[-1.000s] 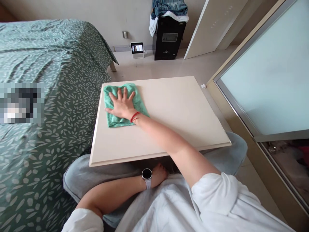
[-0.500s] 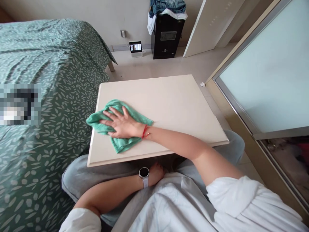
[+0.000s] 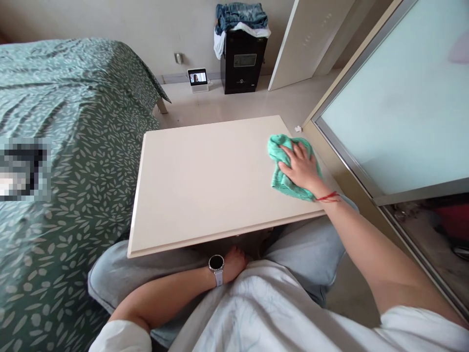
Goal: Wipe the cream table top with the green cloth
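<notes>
A green cloth (image 3: 277, 182) lies rumpled on the right part of a cream-coloured tabletop (image 3: 205, 171). Palm down on it rests my right hand (image 3: 302, 168), its fingers spread and pressing from above, with a red string bracelet at the wrist. Parts of the cloth show between and beyond the fingers. My left hand (image 3: 234, 264) lies in my lap, below the table's near edge and against my white shirt. A round dark-faced watch (image 3: 216, 263) with a pale strap is on that wrist. The left fingers are mostly hidden.
On the left stands a bed (image 3: 91, 146) with a green leaf-patterned cover. A black cabinet (image 3: 244, 73) with folded jeans (image 3: 242, 15) on top and a small screen device (image 3: 198, 79) stand by the wall. Sliding frosted panels (image 3: 395, 98) run along the right.
My right hand has slid from the left side of the tabletop to its right side, and the green cloth has moved with it. My left hand has stayed in my lap.
</notes>
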A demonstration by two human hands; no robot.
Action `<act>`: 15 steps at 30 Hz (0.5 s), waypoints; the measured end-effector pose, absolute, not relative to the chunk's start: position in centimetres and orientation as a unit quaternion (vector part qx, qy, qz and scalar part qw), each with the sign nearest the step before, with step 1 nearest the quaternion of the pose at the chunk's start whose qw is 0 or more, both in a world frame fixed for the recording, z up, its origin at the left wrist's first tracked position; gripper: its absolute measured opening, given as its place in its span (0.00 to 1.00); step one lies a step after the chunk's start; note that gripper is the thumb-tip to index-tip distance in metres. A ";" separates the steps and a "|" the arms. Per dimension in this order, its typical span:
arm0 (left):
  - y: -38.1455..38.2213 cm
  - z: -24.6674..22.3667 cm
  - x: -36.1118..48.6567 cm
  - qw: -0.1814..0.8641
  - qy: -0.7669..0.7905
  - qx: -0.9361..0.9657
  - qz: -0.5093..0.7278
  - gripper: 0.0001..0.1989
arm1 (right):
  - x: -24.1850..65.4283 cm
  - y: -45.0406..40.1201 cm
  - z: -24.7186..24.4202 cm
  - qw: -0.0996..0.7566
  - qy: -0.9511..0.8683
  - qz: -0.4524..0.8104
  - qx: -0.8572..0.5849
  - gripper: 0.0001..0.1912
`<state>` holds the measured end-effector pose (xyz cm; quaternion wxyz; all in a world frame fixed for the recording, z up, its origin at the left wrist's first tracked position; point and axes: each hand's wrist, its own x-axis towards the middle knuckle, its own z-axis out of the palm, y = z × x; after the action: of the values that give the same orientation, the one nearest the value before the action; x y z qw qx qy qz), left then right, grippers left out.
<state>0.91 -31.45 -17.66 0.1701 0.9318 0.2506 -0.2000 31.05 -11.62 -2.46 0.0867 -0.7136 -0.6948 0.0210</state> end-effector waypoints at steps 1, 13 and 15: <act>-31.5 -17.8 0.9 0.168 0.253 0.932 -0.196 0.16 | 31.8 -12.6 -2.7 0.096 -0.670 0.017 -0.736 0.37; -33.0 -19.7 2.0 0.121 0.307 0.925 -0.187 0.18 | 22.5 -17.9 -4.1 0.168 -0.589 -0.061 -0.788 0.39; -33.4 -20.0 2.0 0.117 0.322 0.922 -0.182 0.19 | 18.8 -17.8 -3.7 0.175 -0.631 -0.043 -0.755 0.38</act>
<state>2.05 -33.36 -19.99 0.1173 0.9217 0.3220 -0.1816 18.83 -17.83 -3.71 0.1751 -0.7548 -0.6307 -0.0430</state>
